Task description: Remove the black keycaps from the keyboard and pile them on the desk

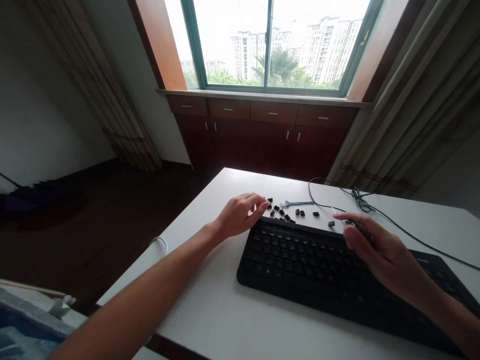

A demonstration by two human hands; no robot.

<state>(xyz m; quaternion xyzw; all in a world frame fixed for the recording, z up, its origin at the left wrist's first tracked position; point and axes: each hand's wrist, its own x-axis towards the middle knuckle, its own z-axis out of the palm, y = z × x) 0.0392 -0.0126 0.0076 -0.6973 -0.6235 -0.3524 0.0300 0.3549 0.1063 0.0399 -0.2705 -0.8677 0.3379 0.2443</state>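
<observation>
Keys: three o'clock from left hand, the nearer; grip cannot be told. Right hand: clamped on white stick. Keyboard: axis ten to four o'clock.

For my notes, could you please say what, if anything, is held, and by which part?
The right hand holds a slim white tool behind its tip; whether the left hand holds anything cannot be told.

Free passage lay at the far-left corner of the table and between its near edge and the keyboard. Toward the far edge, small black pieces, a blue brush and bundled cable obstructed low travel — the left forearm crossed the left edge.
</observation>
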